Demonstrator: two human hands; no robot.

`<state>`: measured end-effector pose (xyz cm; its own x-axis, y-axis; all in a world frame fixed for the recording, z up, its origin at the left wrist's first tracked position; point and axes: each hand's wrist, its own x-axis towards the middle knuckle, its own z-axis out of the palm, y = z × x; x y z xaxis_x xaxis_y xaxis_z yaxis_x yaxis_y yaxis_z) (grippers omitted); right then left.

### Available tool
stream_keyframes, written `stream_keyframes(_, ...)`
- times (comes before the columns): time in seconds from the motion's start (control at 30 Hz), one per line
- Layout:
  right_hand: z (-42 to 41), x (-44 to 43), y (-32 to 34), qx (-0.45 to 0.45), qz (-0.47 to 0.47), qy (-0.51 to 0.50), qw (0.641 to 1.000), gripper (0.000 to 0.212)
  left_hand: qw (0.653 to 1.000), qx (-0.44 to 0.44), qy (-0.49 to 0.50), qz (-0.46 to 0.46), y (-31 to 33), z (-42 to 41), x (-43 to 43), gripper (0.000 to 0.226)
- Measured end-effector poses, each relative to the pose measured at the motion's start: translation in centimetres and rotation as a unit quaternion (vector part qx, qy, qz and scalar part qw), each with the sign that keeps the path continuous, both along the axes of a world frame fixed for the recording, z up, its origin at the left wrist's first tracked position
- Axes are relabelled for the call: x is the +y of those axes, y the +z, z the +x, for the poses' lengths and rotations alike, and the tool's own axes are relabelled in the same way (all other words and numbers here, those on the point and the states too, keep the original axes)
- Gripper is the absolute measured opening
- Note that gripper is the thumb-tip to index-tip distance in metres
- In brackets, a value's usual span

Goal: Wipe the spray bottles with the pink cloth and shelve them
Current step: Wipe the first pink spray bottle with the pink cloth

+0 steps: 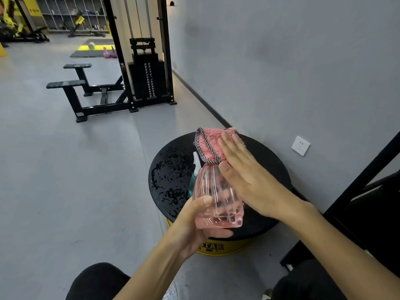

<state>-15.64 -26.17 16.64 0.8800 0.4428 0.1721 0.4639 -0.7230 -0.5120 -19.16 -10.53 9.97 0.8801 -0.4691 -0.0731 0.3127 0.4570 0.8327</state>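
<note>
My left hand (192, 224) grips the base of a clear pink spray bottle (216, 198), held up over a round black-topped drum. My right hand (244, 176) lies flat with straight fingers, pressing the pink cloth (208, 142) with its checked edging against the upper part of that bottle. Behind the pink bottle stands a teal spray bottle (192, 181) with a white trigger head, mostly hidden.
The black drum top (171, 176) is wet with droplets on its left side; its yellow side shows below. A grey wall with a socket (300, 145) is to the right. A black frame (357, 191) stands at the right, a weight machine (147, 72) further back.
</note>
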Motion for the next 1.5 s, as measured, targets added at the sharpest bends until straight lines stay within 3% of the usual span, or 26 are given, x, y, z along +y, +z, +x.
stream_keyframes(0.2,2.7,0.3,1.6,-0.031,-0.001,-0.045,0.998,0.069,1.0,-0.009,0.0,0.007,0.3,-0.2,-0.8,0.082)
stream_keyframes(0.33,1.5,0.9,1.3,-0.019,-0.012,-0.019,1.0,0.069,1.0,-0.01,0.001,0.01,0.1,0.0,-0.2,0.079)
stream_keyframes(0.47,-0.1,0.9,1.0,-0.005,-0.019,0.023,1.0,0.069,1.0,-0.008,0.005,0.026,-0.1,0.0,0.3,0.087)
stream_keyframes(0.63,1.9,1.0,2.1,-0.039,-0.057,-0.007,0.998,0.07,0.999,-0.014,-0.003,0.036,0.1,-0.3,-0.4,0.097)
stream_keyframes(0.8,1.4,1.4,2.0,-0.036,-0.078,0.006,0.996,0.069,1.0,0.0,0.014,0.015,-0.1,-0.1,-0.5,0.091)
stream_keyframes(0.97,-0.5,1.8,2.0,-0.01,-0.095,0.024,0.995,0.063,0.999,0.017,0.027,0.019,-0.2,0.2,-0.1,0.105)
stream_keyframes(1.17,2.5,1.9,2.7,-0.033,-0.124,-0.028,0.991,0.064,1.0,0.002,0.017,0.024,-0.2,-0.3,-0.8,0.1)
stream_keyframes(1.4,-0.3,1.7,1.8,0.016,-0.094,0.033,0.995,0.061,0.999,0.029,0.03,0.019,-0.7,-0.2,-0.2,0.108)
stream_keyframes(1.5,0.5,1.2,1.4,-0.014,-0.118,0.015,0.993,0.059,0.999,0.028,0.026,0.02,-0.8,-0.3,-0.3,0.111)
